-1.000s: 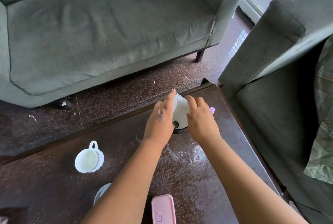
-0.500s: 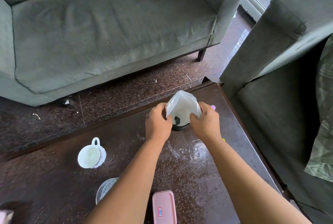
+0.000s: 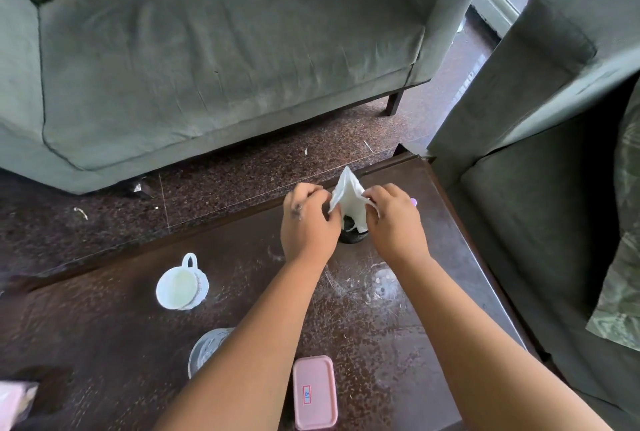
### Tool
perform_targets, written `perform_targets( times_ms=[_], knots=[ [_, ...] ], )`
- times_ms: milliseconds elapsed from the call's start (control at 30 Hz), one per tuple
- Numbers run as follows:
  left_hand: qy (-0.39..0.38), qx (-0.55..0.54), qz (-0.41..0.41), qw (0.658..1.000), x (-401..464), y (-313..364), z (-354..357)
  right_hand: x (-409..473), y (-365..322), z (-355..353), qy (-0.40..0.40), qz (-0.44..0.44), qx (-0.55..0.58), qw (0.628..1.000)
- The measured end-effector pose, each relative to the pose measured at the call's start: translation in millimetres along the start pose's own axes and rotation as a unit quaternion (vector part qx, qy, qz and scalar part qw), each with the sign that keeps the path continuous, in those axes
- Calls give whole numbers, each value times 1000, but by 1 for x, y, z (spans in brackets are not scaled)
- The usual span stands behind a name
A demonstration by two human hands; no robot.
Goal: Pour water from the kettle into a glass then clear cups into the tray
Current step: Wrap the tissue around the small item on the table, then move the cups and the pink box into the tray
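Both hands meet over the far right part of the table: the left hand and the right hand each pinch an edge of a thin white plastic bag with curled fingers, and the bag rises between them to a soft, crumpled peak. Just beneath the bag sits a small dark round object; only its lower rim shows past the plastic and the knuckles, so what it is cannot be told. A tiny purple thing peeps out behind the right hand, mostly hidden. The table is dark brown, glossy and speckled, with pale scratches and smears near its middle. On its left part stands a white cup with a loop handle pointing away, seen from above, well apart from the hands. Nearer the viewer, a clear glass is half covered by the left forearm. A pink rounded rectangular box with a small red-framed label lies between the forearms. Something pale pink is cut off at the lower left corner and blurred. Beyond the table runs a dark granite-like floor with bits of litter, then a grey-green fabric sofa; a second sofa of the same cloth stands at the right, with a patterned green cushion cut by the frame edge.
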State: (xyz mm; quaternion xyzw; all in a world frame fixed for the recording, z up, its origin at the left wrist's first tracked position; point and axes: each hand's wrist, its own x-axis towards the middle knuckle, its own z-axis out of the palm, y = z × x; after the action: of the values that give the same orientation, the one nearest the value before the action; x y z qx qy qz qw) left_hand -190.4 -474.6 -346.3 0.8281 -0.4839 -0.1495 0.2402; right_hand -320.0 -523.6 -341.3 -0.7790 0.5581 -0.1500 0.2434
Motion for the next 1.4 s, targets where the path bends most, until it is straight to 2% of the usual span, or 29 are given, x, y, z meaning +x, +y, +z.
perform_targets(
  times_ms=[100, 200, 267, 333, 400, 433, 500, 567, 633, 800, 867, 1000, 1133, 1233, 1333, 1400],
  knots=[
    [-15, 5, -10, 1000, 1, -2, 3, -1, -1, 1, -24, 10, 15, 1000],
    [-29, -34, -6, 999, 0, -2, 2, -4, -3, -2, 4, 42, 57, 997],
    [-31, -41, 5, 999, -7, -4, -2, -6, -5, -4, -7, 51, 65, 997],
    [-35, -65, 1, 997, -15, -7, -8, -10, -9, -5, -34, 46, 62, 996],
    [-24, -97, -12, 995, -23, -11, -20, -17, -19, -6, -18, 38, 18, 999],
    [-6, -101, -8, 995, -27, -13, -26, -22, -26, -7, 9, 41, -15, 999],
    [79, -81, 13, 993, -37, -22, -43, -34, -46, -8, 69, 33, -58, 995],
    [154, -62, 1, 986, -52, -33, -63, -51, -71, -5, 86, -2, -60, 994],
    [179, -55, -29, 982, -74, -47, -82, -71, -98, 4, 46, -43, -49, 997],
    [134, 7, -147, 980, -147, -96, -123, -125, -167, 41, -140, -112, -27, 983],
    [172, 33, -175, 969, -176, -126, -137, -140, -193, 56, -211, -129, -35, 968],
    [264, 56, -228, 935, -211, -190, -165, -165, -237, 94, -243, -188, -39, 951],
    [201, 85, -287, 933, -231, -255, -190, -186, -277, 139, -292, -217, -131, 922],
    [103, 101, -358, 922, -254, -302, -215, -191, -297, 164, -240, -234, -192, 922],
    [5, 94, -383, 919, -266, -344, -237, -163, -300, 177, -174, -157, -223, 946],
    [-61, 70, -357, 929, -266, -365, -245, -139, -298, 183, -184, -92, -236, 950]
  ],
)
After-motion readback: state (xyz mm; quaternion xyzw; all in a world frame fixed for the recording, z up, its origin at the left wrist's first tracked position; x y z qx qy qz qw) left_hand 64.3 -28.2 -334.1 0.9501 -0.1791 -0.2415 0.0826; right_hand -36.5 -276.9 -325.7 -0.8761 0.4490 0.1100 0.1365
